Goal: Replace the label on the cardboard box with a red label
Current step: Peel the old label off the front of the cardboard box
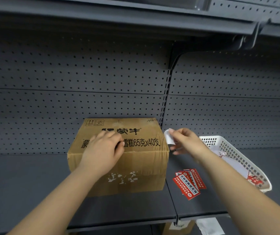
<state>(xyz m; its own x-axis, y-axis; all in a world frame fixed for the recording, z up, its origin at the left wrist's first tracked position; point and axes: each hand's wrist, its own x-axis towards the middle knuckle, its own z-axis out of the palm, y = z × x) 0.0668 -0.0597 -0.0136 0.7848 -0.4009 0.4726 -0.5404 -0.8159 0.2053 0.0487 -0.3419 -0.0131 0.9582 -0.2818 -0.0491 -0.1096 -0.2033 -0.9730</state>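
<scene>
Two hands at work, no red label lifted yet. Left hand point(104, 146) flat on top of the cardboard box point(119, 155), fingers curled together over the print, pinning the box to the shelf point(34, 184); whether anything is pinched beneath, cannot tell. Right hand point(185, 141) just off the box's right edge, thumb and fingertips clamped on a curled white label point(168, 137), probably the old one. Red labels point(189, 184) lying loose on the shelf, below and a little nearer the body than the right hand, between box and white basket point(237, 155), long axes slanting up to the left. Right hand clearly nearer; basket just to its right for dropping the white piece first.
</scene>
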